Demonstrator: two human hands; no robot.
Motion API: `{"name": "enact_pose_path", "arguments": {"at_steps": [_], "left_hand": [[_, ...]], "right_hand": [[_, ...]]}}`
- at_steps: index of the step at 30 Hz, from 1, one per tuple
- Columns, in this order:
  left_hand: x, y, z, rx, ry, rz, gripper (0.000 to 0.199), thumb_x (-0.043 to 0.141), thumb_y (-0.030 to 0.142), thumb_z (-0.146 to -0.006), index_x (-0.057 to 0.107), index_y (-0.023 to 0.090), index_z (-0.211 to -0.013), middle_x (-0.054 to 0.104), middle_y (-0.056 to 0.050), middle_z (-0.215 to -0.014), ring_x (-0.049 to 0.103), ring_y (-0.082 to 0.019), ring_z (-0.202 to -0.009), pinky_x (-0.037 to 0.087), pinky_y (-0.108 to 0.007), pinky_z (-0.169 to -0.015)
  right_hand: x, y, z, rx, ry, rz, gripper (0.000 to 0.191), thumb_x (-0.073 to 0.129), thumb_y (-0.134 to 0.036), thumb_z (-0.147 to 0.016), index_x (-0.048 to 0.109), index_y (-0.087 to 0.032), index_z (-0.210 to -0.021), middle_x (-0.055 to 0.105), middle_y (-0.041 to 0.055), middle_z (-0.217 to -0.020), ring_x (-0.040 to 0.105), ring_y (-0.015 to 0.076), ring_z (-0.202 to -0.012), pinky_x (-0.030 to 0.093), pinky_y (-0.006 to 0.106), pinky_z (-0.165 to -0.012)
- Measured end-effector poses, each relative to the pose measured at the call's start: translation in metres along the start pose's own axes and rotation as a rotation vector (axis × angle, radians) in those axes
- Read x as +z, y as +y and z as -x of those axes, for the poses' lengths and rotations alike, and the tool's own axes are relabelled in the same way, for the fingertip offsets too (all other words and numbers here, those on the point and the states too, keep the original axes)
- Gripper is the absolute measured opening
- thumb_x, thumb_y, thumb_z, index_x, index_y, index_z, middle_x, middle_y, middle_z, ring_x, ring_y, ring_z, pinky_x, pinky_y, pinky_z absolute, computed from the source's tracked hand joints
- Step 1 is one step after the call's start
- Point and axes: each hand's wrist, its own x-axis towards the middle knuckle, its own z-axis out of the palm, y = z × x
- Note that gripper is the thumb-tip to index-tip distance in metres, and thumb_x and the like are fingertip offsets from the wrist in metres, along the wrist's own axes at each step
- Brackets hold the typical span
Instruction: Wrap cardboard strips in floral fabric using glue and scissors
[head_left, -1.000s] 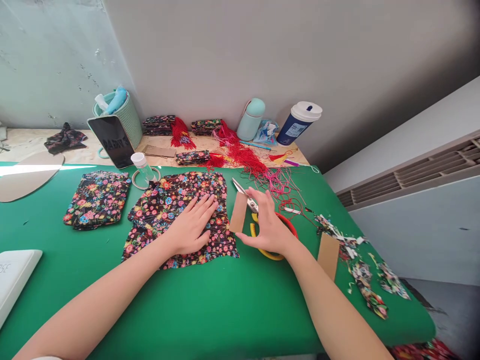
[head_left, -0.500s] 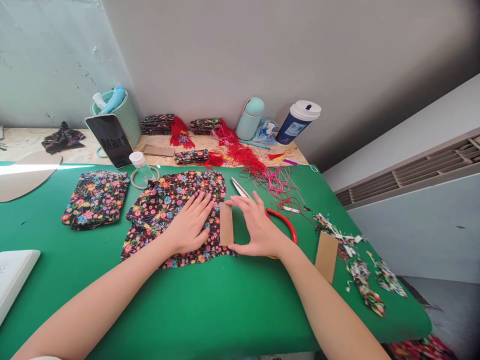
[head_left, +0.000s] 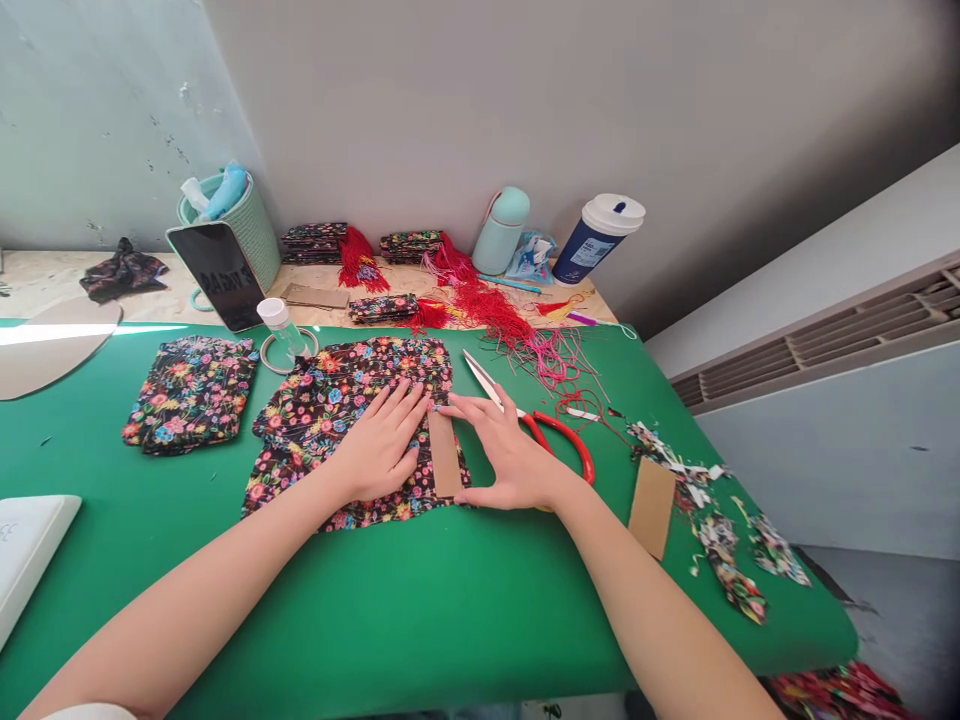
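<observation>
A black floral cloth (head_left: 330,400) lies spread on the green table, its right part flat and its left part bunched. My left hand (head_left: 384,440) rests flat on it, fingers stretched out. On the cloth near its right edge lies a narrow cardboard strip (head_left: 445,460). My right hand (head_left: 510,450) holds this strip by its two ends, forefinger at the far end and thumb at the near one. Scissors with red handles (head_left: 574,445) lie partly behind my right hand, blades pointing away to the left.
A folded floral cloth (head_left: 195,395) and a clear bottle (head_left: 281,325) lie to the left. Another cardboard piece (head_left: 651,508) and fabric scraps (head_left: 724,560) are at right. Red threads (head_left: 495,310), a mint flask (head_left: 501,235) and a blue cup (head_left: 592,245) stand behind.
My right hand and the cardboard strip have shifted slightly left, further onto the cloth. The strip is now a little more tilted. My left hand stays flat in about the same place.
</observation>
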Motion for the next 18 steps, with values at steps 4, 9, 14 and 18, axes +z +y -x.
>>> {"name": "enact_pose_path", "arguments": {"at_steps": [4, 9, 14, 18], "left_hand": [[0.0002, -0.0003, 0.0002, 0.001, 0.001, -0.001, 0.066, 0.037, 0.028, -0.087, 0.019, 0.008, -0.148, 0.018, -0.012, -0.156, 0.005, -0.026, -0.145, 0.008, -0.044, -0.118], [0.0000, 0.0000, -0.0003, -0.005, -0.005, -0.022, 0.064, 0.036, 0.027, -0.088, 0.022, 0.006, -0.147, 0.019, -0.013, -0.156, 0.005, -0.025, -0.145, 0.007, -0.043, -0.118], [0.0009, 0.0004, -0.0005, -0.006, -0.005, -0.022, 0.064, 0.035, 0.027, -0.088, 0.021, 0.007, -0.147, 0.019, -0.013, -0.156, 0.005, -0.024, -0.145, 0.007, -0.043, -0.118], [0.0001, -0.0006, -0.0003, 0.003, -0.018, -0.018, 0.066, 0.040, 0.029, -0.087, 0.023, 0.009, -0.147, 0.017, -0.013, -0.156, 0.003, -0.026, -0.145, 0.006, -0.045, -0.118]], "right_hand": [[-0.0002, 0.0000, 0.0006, 0.009, -0.012, -0.019, 0.112, 0.075, -0.045, -0.065, 0.003, -0.025, -0.148, 0.041, 0.0152, -0.145, 0.034, 0.0332, -0.134, 0.004, 0.064, -0.111], [-0.0009, -0.0018, 0.0016, 0.012, -0.015, -0.043, 0.107, 0.074, -0.042, -0.065, 0.008, -0.024, -0.147, 0.043, 0.0145, -0.142, 0.036, 0.0327, -0.132, 0.004, 0.062, -0.111], [-0.0007, -0.0031, 0.0017, 0.020, -0.011, -0.044, 0.107, 0.074, -0.040, -0.065, 0.006, -0.024, -0.147, 0.045, 0.0144, -0.141, 0.036, 0.0328, -0.131, 0.004, 0.063, -0.111], [-0.0001, -0.0026, 0.0023, 0.011, -0.011, -0.041, 0.106, 0.073, -0.039, -0.066, 0.007, -0.024, -0.147, 0.045, 0.0146, -0.140, 0.036, 0.0331, -0.132, 0.006, 0.063, -0.112]]}}
